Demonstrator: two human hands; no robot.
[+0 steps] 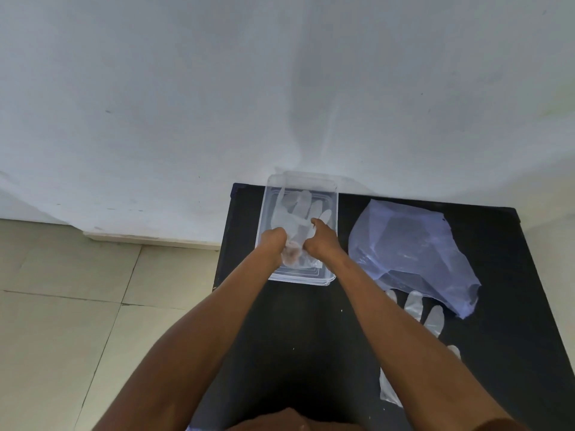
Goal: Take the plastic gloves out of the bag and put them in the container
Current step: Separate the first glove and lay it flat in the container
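A clear plastic container [330, 194] stands at the far left of the black table. Inside it lies a translucent plastic glove [295, 209], fingers pointing away from me. My left hand [273, 241] and my right hand [320, 241] are both inside the container, each pinching the near cuff end of that glove. A crumpled bluish plastic bag [410, 250] lies to the right of the container. Another plastic glove [432, 318] lies flat on the table below the bag, partly hidden by my right forearm.
The black table [513, 306] stands against a white wall [280, 88]. Beige floor tiles [77, 306] show to the left of the table's edge. My forearms cross the table's middle.
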